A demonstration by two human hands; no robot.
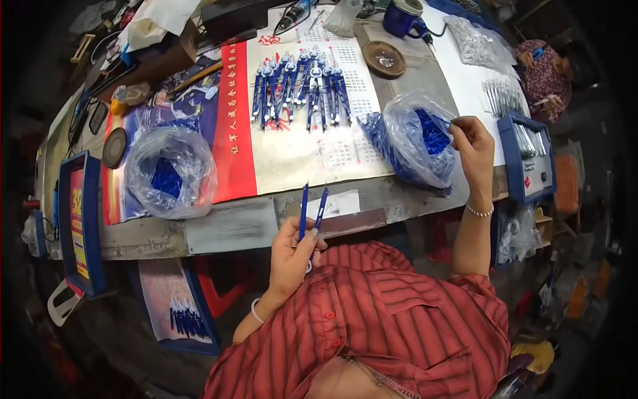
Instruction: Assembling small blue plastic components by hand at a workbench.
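My left hand (290, 259) is closed around a blue drawing compass (304, 213) near the table's front edge. Its two legs point up and stand apart, and its pale head partly shows below my fingers. My right hand (474, 149) is raised at the rim of a clear plastic bag (401, 130) of small blue parts (432, 133). Thumb and fingertips are pinched together there; whatever is between them is too small to make out. Several blue compasses (289, 90) with pale heads lie in a group on the paper sheet beyond my left hand.
Another open plastic bag (203, 159) with blue parts stands to the left. Blue-framed trays sit at the left (96, 226) and right (512, 159) table edges. A lower tray (149, 292) holds more compasses. A round brown dish (384, 60) and blue mug (404, 20) lie farther back.
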